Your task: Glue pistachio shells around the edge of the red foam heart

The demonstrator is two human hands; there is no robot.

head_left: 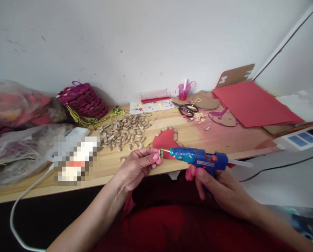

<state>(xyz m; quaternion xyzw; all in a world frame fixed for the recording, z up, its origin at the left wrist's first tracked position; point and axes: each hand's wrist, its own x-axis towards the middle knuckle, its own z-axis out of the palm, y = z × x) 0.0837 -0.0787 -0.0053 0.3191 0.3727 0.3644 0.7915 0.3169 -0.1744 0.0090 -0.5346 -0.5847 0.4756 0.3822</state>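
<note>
Between thumb and fingers, my left hand (139, 164) pinches a peanut shell (161, 154) above the table's front edge. My right hand (214, 182) grips a blue hot glue gun (198, 158) by its handle. The gun points left, its nozzle at the peanut shell, and a clear glue stick (242, 163) sticks out of its back. Behind the nozzle lies a red paper heart (165, 139) with peanut shells along part of its rim; the gun and my left fingers cover its lower part. A pile of peanut shells (124, 131) spreads to the left of the heart.
Black scissors (188, 110), a pink cup (184, 91) and cardboard pieces (205, 100) stand or lie at the back. Red sheets (256, 103) are stacked right, by a power strip (298, 140). At left are a purple woven bundle (85, 99), plastic bags (22, 101) and a white cable (27, 192).
</note>
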